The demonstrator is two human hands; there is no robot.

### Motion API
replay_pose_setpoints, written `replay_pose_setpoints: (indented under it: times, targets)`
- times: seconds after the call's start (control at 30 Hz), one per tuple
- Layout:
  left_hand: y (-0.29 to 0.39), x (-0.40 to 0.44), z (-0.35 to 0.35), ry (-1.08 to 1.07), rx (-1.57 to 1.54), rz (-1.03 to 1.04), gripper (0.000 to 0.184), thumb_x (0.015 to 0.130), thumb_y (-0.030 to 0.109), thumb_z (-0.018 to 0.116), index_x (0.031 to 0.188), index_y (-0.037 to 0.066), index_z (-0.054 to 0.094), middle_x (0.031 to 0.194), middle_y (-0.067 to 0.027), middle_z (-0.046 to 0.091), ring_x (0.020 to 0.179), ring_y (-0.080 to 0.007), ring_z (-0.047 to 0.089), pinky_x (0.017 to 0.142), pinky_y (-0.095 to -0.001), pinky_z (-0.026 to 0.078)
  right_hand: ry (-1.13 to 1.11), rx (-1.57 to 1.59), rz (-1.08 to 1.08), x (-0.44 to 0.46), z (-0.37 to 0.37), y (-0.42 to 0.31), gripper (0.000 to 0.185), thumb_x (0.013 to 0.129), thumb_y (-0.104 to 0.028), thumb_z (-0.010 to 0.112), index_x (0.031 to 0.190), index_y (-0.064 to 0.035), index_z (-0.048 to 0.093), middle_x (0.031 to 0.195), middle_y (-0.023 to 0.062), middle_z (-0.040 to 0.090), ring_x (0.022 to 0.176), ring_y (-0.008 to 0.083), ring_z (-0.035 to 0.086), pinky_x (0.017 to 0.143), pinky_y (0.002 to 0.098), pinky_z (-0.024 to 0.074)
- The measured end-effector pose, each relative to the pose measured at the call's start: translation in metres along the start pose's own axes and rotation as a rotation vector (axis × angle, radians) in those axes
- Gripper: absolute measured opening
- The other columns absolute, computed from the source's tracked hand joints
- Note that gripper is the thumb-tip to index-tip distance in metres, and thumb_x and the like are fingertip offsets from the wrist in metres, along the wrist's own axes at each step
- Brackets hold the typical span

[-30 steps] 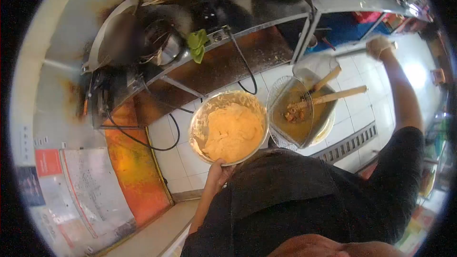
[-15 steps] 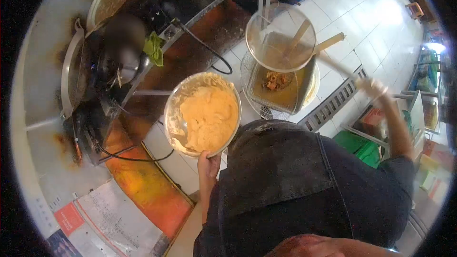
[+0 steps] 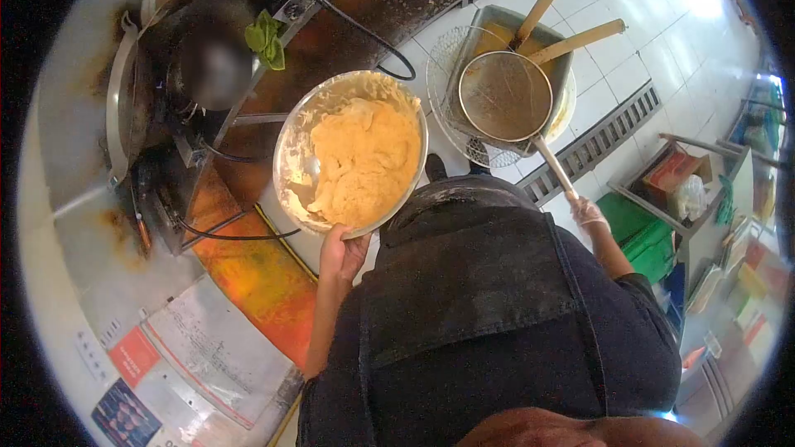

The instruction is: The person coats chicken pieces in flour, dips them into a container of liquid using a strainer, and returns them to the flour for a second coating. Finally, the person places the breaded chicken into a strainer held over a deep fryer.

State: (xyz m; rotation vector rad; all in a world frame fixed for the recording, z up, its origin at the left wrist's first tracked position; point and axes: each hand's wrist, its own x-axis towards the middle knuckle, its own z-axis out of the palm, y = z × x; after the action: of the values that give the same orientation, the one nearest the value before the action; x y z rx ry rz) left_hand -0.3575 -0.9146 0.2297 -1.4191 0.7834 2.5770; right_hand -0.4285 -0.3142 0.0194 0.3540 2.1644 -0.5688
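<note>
My left hand [image 3: 343, 253] grips the lower rim of a metal mixing bowl [image 3: 292, 145], which is tilted toward me. Thick, pale orange batter [image 3: 364, 165] fills much of it, and smears coat its wall. In my right hand [image 3: 590, 217], which seems to wear a thin clear glove, is the handle of a round mesh strainer [image 3: 506, 98]. Its mesh is over a rectangular metal pan [image 3: 563, 74] and hides part of it; whether they touch I cannot tell. Two wooden-handled tools [image 3: 577, 40] lean out of that pan.
A wide wire skimmer [image 3: 444, 62] lies beside the pan. A slotted floor drain [image 3: 609, 134] runs to the right, near a green crate [image 3: 644, 236]. On the left are a black hose [image 3: 358, 31], a green leafy-looking item [image 3: 265, 40] and a large round pan [image 3: 122, 108].
My right hand has come down and toward me, bringing the strainer lower and closer to the rectangular pan. The bowl stays in my left hand and appears slightly higher in view.
</note>
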Motion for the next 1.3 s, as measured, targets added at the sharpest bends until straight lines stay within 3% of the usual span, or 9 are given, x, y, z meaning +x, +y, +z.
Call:
replay_pose_setpoints:
  times: [0.13,0.23,0.37,0.4,0.47,0.63,0.77,1.17,1.3]
  targets:
    - [-0.012,-0.012,-0.015,-0.055,0.055,-0.017,0.033,0.093,0.005,0.047,0.125,-0.005,0.051,0.121,-0.0170,0.064,0.104,-0.0270,0.069,0.087,-0.0375,0.062,0.225,-0.144,-0.041,-0.047,0.016,0.027,0.065,0.097,-0.063,0.046,0.106,-0.0011,0.067,0.099,0.0261,0.068,0.096,0.0469,0.064,0.083,0.0542,0.0493]
    - [0.007,-0.003,-0.036,-0.113,0.112,-0.037,0.032,0.093,0.006,0.047,0.124,-0.004,0.051,0.118,-0.0157,0.065,0.100,-0.0254,0.070,0.081,-0.0352,0.064,0.317,-0.099,0.028,-0.137,0.005,-0.057,0.059,0.098,-0.059,0.048,0.107,-0.0030,0.066,0.099,0.0259,0.068,0.095,0.0469,0.065,0.082,0.0539,0.0494]
    - [0.009,0.005,-0.062,-0.109,0.216,-0.075,0.035,0.092,0.006,0.049,0.125,-0.003,0.051,0.115,-0.0153,0.066,0.096,-0.0247,0.071,0.077,-0.0345,0.065,0.581,-0.353,-0.106,-0.118,0.086,0.043,0.028,0.099,-0.034,0.057,0.109,-0.0082,0.062,0.089,0.0233,0.068,0.085,0.0407,0.067,0.068,0.0499,0.0528]
    - [0.021,0.013,-0.063,-0.106,0.235,-0.083,0.036,0.091,0.007,0.049,0.126,-0.003,0.051,0.114,-0.0153,0.067,0.096,-0.0247,0.071,0.076,-0.0348,0.065,0.603,-0.275,0.028,-0.112,0.096,0.031,0.029,0.099,-0.025,0.058,0.126,-0.0152,0.057,0.082,0.0202,0.067,0.074,0.0391,0.067,0.059,0.0497,0.0529]
    - [0.020,0.011,-0.065,-0.109,0.248,-0.072,0.037,0.091,0.007,0.050,0.127,-0.003,0.051,0.113,-0.0155,0.067,0.095,-0.0248,0.071,0.076,-0.0348,0.065,0.738,-0.012,-0.180,-0.105,0.135,0.041,0.034,0.098,-0.024,0.058,0.131,-0.0170,0.051,0.079,0.0199,0.067,0.069,0.0405,0.066,0.057,0.0523,0.0517]
    - [0.017,0.009,-0.069,-0.118,0.292,-0.065,0.040,0.089,0.008,0.051,0.128,-0.003,0.050,0.115,-0.0163,0.067,0.096,-0.0253,0.071,0.075,-0.0349,0.065,0.517,-0.227,-0.020,-0.103,0.139,0.041,0.043,0.099,-0.027,0.056,0.138,-0.0177,0.040,0.080,0.0218,0.067,0.071,0.0443,0.066,0.060,0.0556,0.0511]
    - [0.015,0.011,-0.071,-0.122,0.288,-0.054,0.040,0.089,0.007,0.051,0.128,-0.003,0.050,0.115,-0.0166,0.067,0.097,-0.0259,0.071,0.076,-0.0354,0.065,0.733,-0.241,-0.196,-0.134,0.149,0.039,0.043,0.100,-0.027,0.054,0.137,-0.0138,0.038,0.077,0.0225,0.065,0.071,0.0444,0.066,0.060,0.0561,0.0500]
    - [0.016,0.013,-0.070,-0.161,0.260,-0.073,0.038,0.090,0.006,0.051,0.127,-0.003,0.051,0.117,-0.0185,0.066,0.096,-0.0275,0.072,0.079,-0.0362,0.065,0.802,-0.043,-0.127,-0.118,0.176,0.057,0.038,0.099,-0.029,0.056,0.132,-0.0128,0.045,0.084,0.0264,0.064,0.074,0.0465,0.065,0.061,0.0536,0.0497]
    - [0.016,0.015,-0.069,-0.135,0.278,-0.079,0.039,0.090,0.007,0.051,0.127,-0.004,0.050,0.117,-0.0187,0.066,0.096,-0.0273,0.072,0.078,-0.0362,0.066,0.651,0.113,-0.184,-0.097,0.193,0.078,0.033,0.097,-0.036,0.060,0.120,-0.0137,0.054,0.075,0.0156,0.061,0.062,0.0329,0.063,0.055,0.0485,0.0493]
